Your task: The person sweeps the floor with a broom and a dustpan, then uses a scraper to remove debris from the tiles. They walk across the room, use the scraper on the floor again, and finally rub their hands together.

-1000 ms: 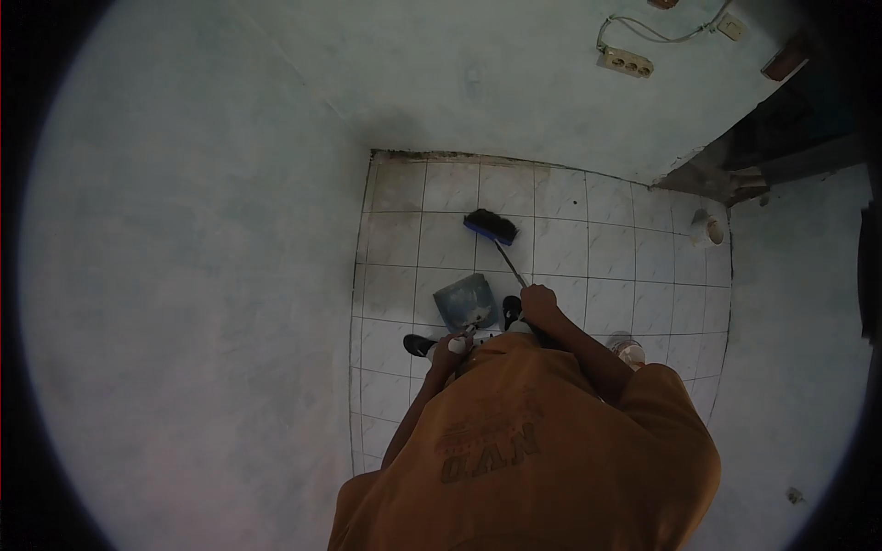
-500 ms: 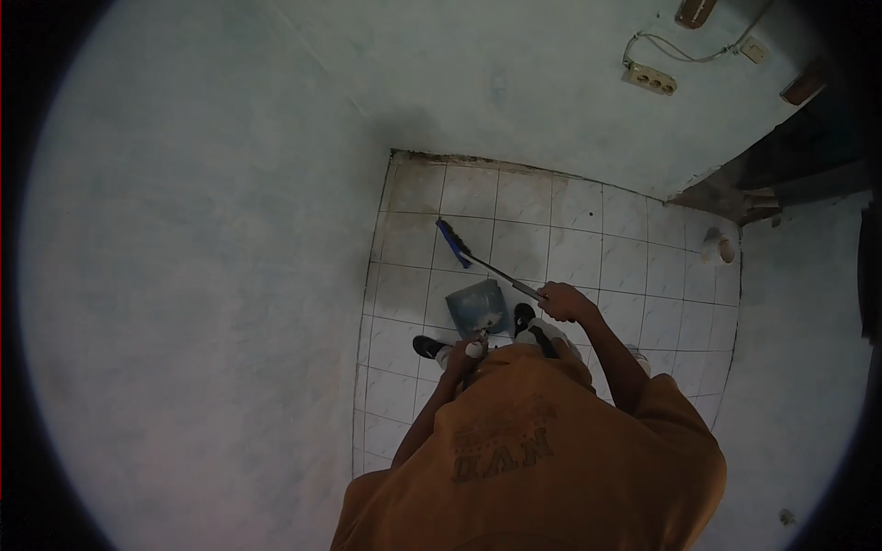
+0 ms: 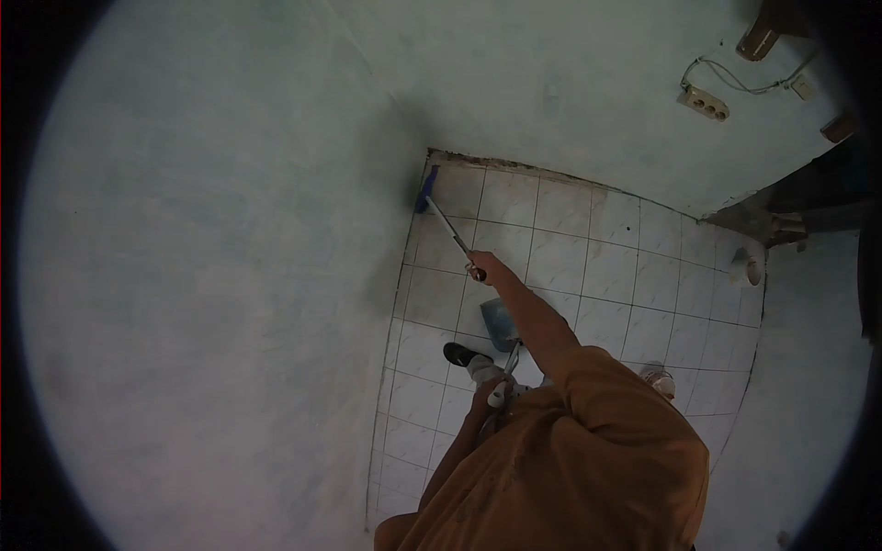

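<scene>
My right hand (image 3: 481,266) is closed round the handle of a blue broom (image 3: 427,189), whose head lies along the foot of the left wall, near the floor's corner. Lower down, close to my body, my left hand (image 3: 491,393) grips the handle of a grey-blue dustpan (image 3: 499,323). The pan rests on the white tiles, partly hidden behind my right forearm.
Pale walls meet the tiled floor (image 3: 560,206) at a dirty edge. A white container (image 3: 745,267) stands at the right, and another round object (image 3: 659,381) is beside my body. A socket strip (image 3: 705,103) hangs on the wall. My black shoe (image 3: 466,354) is near the dustpan.
My right arm has reached forward and left, carrying the broom from the middle of the tiles to the left wall by the corner. The camera view has shifted. My left hand still holds the dustpan.
</scene>
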Tool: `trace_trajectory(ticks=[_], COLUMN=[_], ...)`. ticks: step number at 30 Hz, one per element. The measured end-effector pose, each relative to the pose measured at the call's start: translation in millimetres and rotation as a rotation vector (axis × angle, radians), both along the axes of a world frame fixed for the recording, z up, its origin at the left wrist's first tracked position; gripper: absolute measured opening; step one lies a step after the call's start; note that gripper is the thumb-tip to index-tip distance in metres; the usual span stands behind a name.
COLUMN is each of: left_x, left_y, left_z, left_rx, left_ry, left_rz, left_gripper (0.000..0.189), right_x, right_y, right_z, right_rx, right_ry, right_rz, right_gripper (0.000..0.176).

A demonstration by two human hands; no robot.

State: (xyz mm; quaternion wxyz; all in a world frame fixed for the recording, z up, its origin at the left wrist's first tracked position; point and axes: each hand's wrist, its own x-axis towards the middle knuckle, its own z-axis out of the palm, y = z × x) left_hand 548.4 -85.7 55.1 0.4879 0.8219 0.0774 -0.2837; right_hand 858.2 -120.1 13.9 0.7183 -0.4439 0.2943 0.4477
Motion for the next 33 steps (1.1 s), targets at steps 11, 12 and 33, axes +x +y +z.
trace_trajectory(ticks=[11, 12, 33], left_x=[14, 17, 67], left_y=[17, 17, 25], left_z=[-7, -6, -82], left_rx=[-0.101, -0.108, -0.286], left_ry=[-0.130, -0.135, 0.034], left_rz=[0.072, 0.074, -0.037], left_gripper=[0.019, 0.019, 0.012], right_x=[-104, -115, -168], right_y=[-174, -192, -233], right_z=[3, 12, 11], right_rx=[0.066, 0.040, -0.289], right_ry=[0.167, 0.205, -0.040], right_rz=[-0.124, -0.118, 0.166], right_gripper=[0.021, 0.020, 0.030])
